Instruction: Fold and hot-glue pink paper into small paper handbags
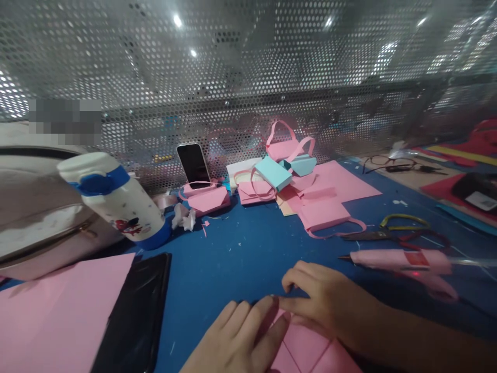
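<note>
A sheet of pink paper point(308, 344) with crossing crease lines lies at the bottom edge of the view, partly under my hands. My left hand point(243, 336) covers its left side, with thumb and forefinger closed on the paper's upper edge. From the right, my right hand point(322, 295) meets it there, its thumb and forefinger at the same edge and the other fingers curled. The fingertips of both hands almost touch. Just beyond my right hand lies a pink glue gun point(399, 260) with a small red light on and a clear glue stick in its back.
Scissors point(388, 234) lie behind the glue gun. Small pink paper bags point(209, 201) and a light blue paper box point(274, 173) stand by the perforated metal panel point(233, 77). A phone point(193, 165) leans there. At left are a bottle point(116, 199) and a black tray point(134, 316).
</note>
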Demonstrator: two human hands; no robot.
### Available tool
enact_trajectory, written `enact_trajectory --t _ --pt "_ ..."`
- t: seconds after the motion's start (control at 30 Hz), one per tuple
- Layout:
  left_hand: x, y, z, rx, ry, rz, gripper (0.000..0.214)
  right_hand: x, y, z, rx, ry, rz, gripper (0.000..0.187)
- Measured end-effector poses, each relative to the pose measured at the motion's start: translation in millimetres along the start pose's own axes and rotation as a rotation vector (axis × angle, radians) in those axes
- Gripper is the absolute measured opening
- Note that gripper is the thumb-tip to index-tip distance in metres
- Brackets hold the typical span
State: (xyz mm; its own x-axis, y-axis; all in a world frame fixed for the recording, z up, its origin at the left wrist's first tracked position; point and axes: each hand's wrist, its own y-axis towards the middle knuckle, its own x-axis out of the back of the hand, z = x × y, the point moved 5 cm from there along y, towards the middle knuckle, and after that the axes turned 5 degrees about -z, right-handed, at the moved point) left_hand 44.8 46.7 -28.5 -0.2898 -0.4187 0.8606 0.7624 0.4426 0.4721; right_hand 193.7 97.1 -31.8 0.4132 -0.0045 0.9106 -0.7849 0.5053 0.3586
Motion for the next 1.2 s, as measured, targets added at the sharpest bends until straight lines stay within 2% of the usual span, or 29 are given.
enact_trajectory --t 0.1,0.2,0.3,0.37,0.43,0.53,0.6,0.73,0.83,0.93,1.0,1.07,1.2 --pt "-4.8 -5 -1 -0.001 -0.018 0.014 0.047 12 -3 0 0.050 -0.104 -0.009 0.006" --pt "-10.5 -13 -2 0.038 -0.034 0.040 0.047 23 -10 2 0.099 -0.197 0.040 0.008" --pt "-12.4 -17 -1 0.058 -0.093 0.099 0.047 27 -13 5 0.147 -0.207 0.113 0.008" --pt "-9.0 -17 -1 0.074 -0.157 0.112 0.043 25 -10 5 0.144 -0.176 0.129 0.018" --pt "-3.9 -16 0 0.114 -0.213 0.092 0.040 19 -5 0 0.092 -0.119 0.095 0.027" --pt "2.5 -15 6 0.272 -0.210 0.035 0.035 9 1 -14 -0.115 0.024 0.001 0.018" --pt "4.3 -16 10 0.408 -0.155 0.045 0.030 3 1 -16 -0.141 0.074 0.003 0.014" --pt "5.6 -14 15 0.559 -0.116 0.237 0.030 1 -3 -8 -0.085 0.086 0.031 0.012" --pt "9.3 -10 16 0.654 -0.226 0.370 0.024 5 -5 -5 -0.082 0.107 0.027 0.012" --pt "12.3 -8 16 0.754 -0.391 0.411 0.011 7 -5 -5 -0.085 0.131 0.010 0.011" --pt "12.3 -9 17 0.811 -0.511 0.374 0.007 8 -4 -5 -0.087 0.159 -0.013 0.014" --pt "11.2 -9 19 0.853 -0.644 0.274 0.004 8 -5 -5 -0.089 0.200 -0.024 0.011" --pt "7.5 -11 31 0.947 -0.763 0.042 0.023 5 -6 -2 -0.067 0.267 0.000 0.021"
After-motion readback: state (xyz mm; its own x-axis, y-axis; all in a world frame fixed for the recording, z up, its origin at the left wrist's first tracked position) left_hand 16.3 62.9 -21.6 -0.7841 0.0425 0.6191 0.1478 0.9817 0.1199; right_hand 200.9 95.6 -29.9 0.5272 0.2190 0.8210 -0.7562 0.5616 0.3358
